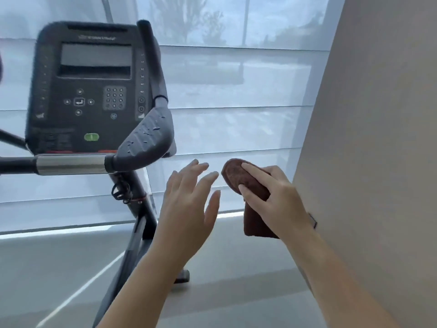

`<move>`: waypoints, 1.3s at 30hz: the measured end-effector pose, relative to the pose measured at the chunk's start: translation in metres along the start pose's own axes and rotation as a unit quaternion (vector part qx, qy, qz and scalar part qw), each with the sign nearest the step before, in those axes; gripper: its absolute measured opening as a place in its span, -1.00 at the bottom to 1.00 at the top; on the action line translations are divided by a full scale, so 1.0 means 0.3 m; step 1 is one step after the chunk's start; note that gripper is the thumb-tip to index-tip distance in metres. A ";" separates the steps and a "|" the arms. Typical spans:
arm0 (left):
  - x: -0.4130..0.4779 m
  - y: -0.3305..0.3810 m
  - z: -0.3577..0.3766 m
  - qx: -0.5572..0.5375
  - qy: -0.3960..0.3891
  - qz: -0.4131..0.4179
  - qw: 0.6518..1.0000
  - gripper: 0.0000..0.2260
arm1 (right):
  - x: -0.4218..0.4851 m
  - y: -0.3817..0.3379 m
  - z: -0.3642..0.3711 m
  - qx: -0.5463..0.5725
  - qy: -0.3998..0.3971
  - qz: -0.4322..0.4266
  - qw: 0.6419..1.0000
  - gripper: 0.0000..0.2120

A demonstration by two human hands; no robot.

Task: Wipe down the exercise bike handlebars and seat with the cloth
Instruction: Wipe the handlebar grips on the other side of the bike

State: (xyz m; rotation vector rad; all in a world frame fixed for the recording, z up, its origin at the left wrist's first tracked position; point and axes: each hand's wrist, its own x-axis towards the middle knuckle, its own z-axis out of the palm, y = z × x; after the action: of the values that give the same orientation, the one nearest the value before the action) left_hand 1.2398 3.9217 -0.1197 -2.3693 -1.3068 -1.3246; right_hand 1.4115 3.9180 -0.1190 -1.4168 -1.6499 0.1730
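Note:
A brown cloth (236, 177) is folded over in my right hand (276, 197), low and right of centre, with its loose end hanging below the palm. My left hand (189, 204) is beside it with fingers spread and nothing in it, a small gap from the cloth. Up and to the left is the exercise bike's right handlebar: a grey elbow pad (147, 138) with water drops on it, a chrome and black cross bar (71, 164), and an upright black grip (152, 62). Both hands are below and right of the pad, not touching it. The seat is out of view.
The bike's black console (87, 88) with screen and keypad stands at upper left, and its frame post (139, 223) runs down to the grey floor (47, 268). Sheer window blinds (236, 91) fill the background. A beige wall (378, 138) rises close on the right.

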 end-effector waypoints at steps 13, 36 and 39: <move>0.352 -0.260 -0.159 0.130 0.029 -0.033 0.991 -0.65 | 0.456 -0.061 0.239 0.129 -0.031 -0.113 0.985 -0.60; 1.034 -0.924 -0.110 0.290 -0.055 0.062 0.954 -0.42 | 1.353 -0.330 0.585 0.164 0.115 -0.150 0.968 -0.55; 1.077 -0.966 -0.075 0.313 -0.080 0.072 0.944 -0.30 | 1.415 -0.325 0.644 0.174 0.058 -0.145 0.972 -0.49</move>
State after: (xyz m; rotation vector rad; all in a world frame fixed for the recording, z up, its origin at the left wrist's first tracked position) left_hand 1.0898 4.2910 0.0539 -2.0849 -1.3109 -0.5604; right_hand 1.2454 4.3264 0.0618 -0.8966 -1.6154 0.1971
